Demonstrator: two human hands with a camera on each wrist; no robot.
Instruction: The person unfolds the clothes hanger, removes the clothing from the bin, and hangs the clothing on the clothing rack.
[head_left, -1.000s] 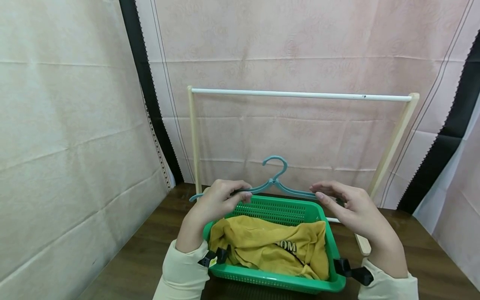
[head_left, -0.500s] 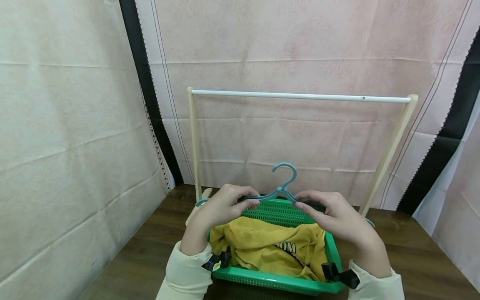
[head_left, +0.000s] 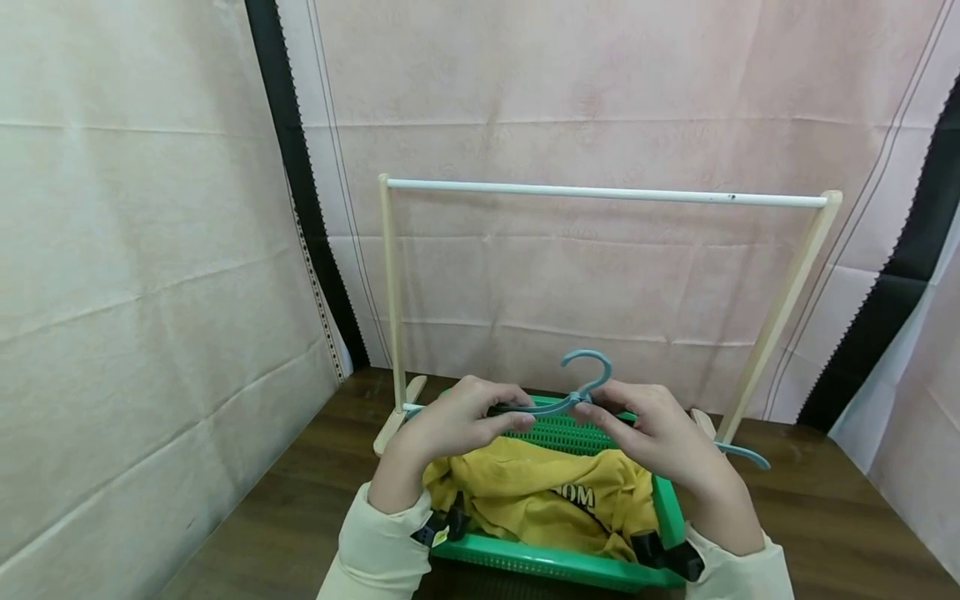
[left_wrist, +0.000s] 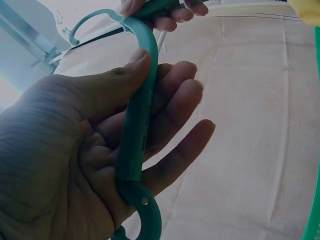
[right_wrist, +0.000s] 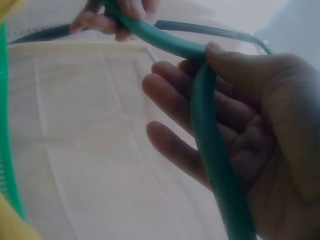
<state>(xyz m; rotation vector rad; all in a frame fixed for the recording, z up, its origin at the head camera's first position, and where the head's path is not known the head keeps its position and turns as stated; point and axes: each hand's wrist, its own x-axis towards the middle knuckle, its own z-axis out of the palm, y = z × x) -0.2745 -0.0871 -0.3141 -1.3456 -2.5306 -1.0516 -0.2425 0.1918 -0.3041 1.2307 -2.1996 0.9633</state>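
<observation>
A blue-green clothes hanger is held level above a green basket, its hook pointing up. My left hand pinches the hanger's left arm between thumb and fingers; in the left wrist view the hanger crosses the palm. Close to the hook, my right hand pinches the other arm with thumb and forefinger, while its remaining fingers spread loosely behind the hanger in the right wrist view. Under both hands a yellow garment with dark and pale lettering lies crumpled in the basket.
Behind the basket stands a small clothes rack with a white rail and cream posts. All of it rests on a dark wooden table. Pale cloth walls enclose the left, back and right.
My right hand has slid left along the hanger toward the hook, leaving the hanger's right tip sticking out past the wrist. The hanger has shifted right and lower, and my left hand moved slightly with it.
</observation>
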